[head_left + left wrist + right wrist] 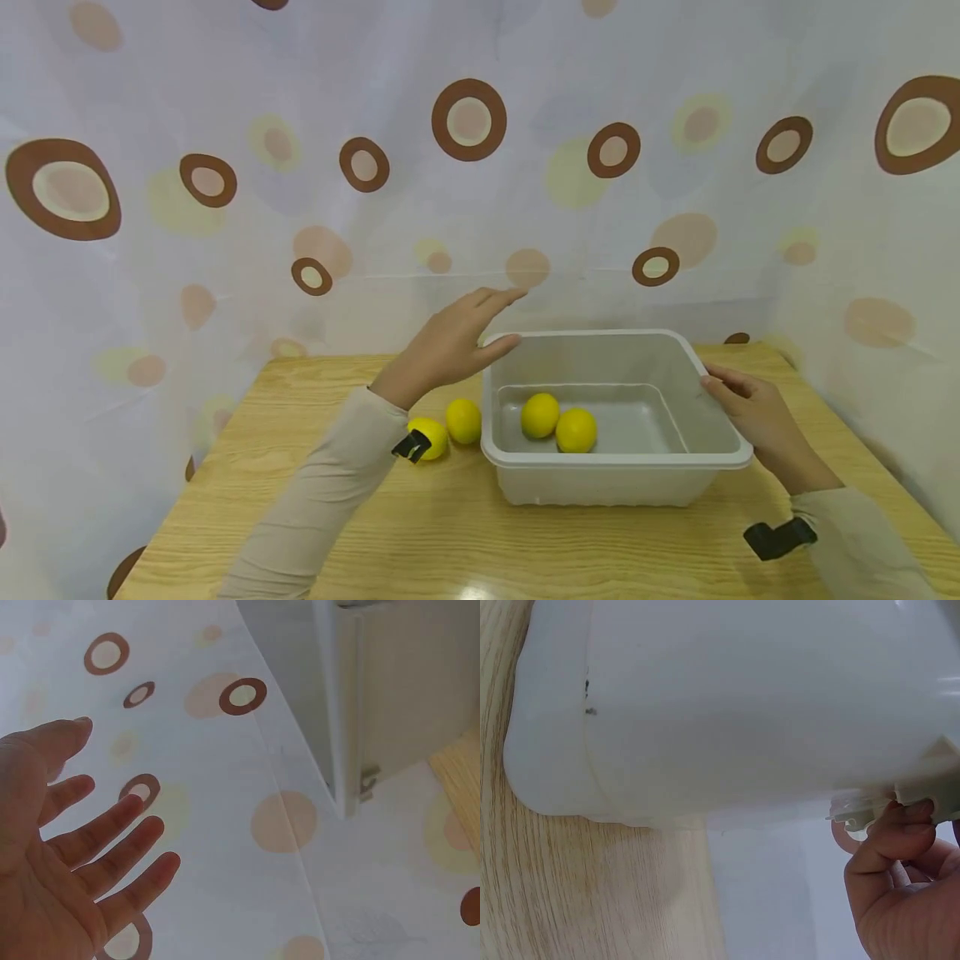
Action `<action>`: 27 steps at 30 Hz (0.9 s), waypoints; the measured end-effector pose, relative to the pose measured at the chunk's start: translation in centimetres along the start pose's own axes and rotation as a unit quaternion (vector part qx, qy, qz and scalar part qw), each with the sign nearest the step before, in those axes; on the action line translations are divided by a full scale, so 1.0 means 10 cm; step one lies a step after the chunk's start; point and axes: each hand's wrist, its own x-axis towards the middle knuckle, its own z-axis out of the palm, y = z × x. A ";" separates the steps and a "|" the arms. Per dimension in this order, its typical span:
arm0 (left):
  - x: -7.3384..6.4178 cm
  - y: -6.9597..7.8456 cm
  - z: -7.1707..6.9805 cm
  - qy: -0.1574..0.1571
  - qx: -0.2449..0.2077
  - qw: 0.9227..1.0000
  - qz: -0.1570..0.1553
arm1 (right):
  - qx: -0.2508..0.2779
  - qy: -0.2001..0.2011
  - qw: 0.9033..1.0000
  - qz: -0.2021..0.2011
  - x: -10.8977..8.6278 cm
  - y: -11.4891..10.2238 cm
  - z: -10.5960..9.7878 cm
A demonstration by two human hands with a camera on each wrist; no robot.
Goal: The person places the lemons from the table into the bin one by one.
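A whitish plastic tub (615, 460) is at the right of the wooden table in the head view, its open top facing up. Two yellow lemons, one at the left (540, 415) and one beside it (576, 430), lie in its left part. My right hand (761, 417) grips the tub's right rim, thumb on top and fingers curled under the edge in the right wrist view. Raised over the tub's far left corner, my left hand (457, 337) holds nothing, its fingers spread in the left wrist view. Below that forearm, two more lemons (463, 421) sit outside the tub, one partly covered by the wrist strap.
The wooden table (405, 533) runs under both forearms. A pale curtain (420, 217) with brown rings and coloured spots hangs behind the table and along both sides. Each wrist bears a black strap (780, 538) over a beige sleeve.
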 end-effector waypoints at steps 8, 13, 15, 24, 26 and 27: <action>-0.48 -0.35 0.09 -0.021 -0.007 0.999 -0.035 | 0.002 -0.003 1.000 0.003 0.00 -0.02 0.01; -0.84 -0.60 0.18 -0.065 0.007 0.994 -0.085 | -0.001 -0.006 1.000 0.003 0.00 -0.03 0.02; -0.99 -0.69 0.24 -0.088 0.010 0.990 -0.111 | -0.003 -0.005 1.000 0.003 0.01 -0.01 0.02; -1.42 -0.93 0.42 -0.171 0.026 0.960 -0.219 | -0.005 0.002 1.000 -0.003 0.02 0.00 0.02; -1.48 -0.97 0.44 -0.182 0.023 0.954 -0.236 | -0.004 0.000 1.000 -0.001 0.02 0.01 0.02; -1.50 -0.98 0.45 -0.186 0.021 0.953 -0.240 | -0.002 -0.001 1.000 0.000 0.02 0.01 0.01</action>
